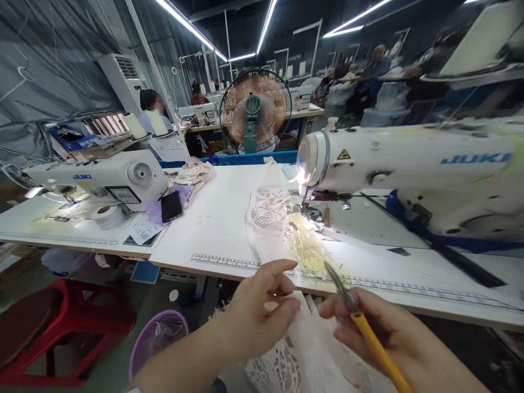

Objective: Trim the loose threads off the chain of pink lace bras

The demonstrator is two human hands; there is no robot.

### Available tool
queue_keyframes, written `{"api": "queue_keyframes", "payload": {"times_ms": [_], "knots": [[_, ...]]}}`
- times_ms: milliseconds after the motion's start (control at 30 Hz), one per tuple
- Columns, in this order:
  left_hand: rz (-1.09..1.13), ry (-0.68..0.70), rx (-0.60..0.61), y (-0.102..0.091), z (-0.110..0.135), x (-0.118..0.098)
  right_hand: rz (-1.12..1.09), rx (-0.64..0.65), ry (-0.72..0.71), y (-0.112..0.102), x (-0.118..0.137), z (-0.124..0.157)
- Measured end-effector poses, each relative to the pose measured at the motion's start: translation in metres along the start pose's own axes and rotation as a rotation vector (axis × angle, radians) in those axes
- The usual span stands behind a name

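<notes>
In my right hand (368, 327) is a pair of thread snips (362, 322) with a yellow handle, its metal tip pointing up and left toward the table edge. My left hand (262, 311) has its thumb and curled fingers on a white lace fabric (282, 360) that hangs over my lap. The index finger stands a little apart from the thumb. Another white lace piece (268, 213) lies on the sewing table, left of the needle of a white sewing machine (360, 158). Yellowish see-through film (307, 245) covers the table below the needle.
A ruler strip (221, 262) runs along the front edge of the table. A second sewing machine (123, 180) and a black phone (171, 207) are to the left. A large fan (254, 109) stands behind. Below left are a purple bin (158, 338) and a red stool (82, 305).
</notes>
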State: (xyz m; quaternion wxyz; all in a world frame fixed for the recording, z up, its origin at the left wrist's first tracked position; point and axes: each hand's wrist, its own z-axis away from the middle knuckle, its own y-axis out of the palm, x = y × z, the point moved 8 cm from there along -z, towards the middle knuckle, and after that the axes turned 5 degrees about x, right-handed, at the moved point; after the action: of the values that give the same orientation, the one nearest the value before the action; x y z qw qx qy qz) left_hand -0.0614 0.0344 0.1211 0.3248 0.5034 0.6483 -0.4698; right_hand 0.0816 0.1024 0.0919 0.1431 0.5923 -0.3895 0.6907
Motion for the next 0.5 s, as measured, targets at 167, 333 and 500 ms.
{"api": "queue_keyframes", "payload": {"times_ms": [167, 333, 500], "knots": [[-0.141, 0.115, 0.059, 0.022, -0.010, -0.017, -0.148, 0.030, -0.022, -0.003, 0.022, -0.012], [0.037, -0.124, 0.036, 0.027, -0.013, 0.006, -0.294, -0.001, -0.048, -0.001, 0.020, -0.016], [0.129, -0.366, 0.110, 0.036, -0.012, 0.027, -0.299, -0.011, -0.117, 0.002, 0.015, -0.015]]}}
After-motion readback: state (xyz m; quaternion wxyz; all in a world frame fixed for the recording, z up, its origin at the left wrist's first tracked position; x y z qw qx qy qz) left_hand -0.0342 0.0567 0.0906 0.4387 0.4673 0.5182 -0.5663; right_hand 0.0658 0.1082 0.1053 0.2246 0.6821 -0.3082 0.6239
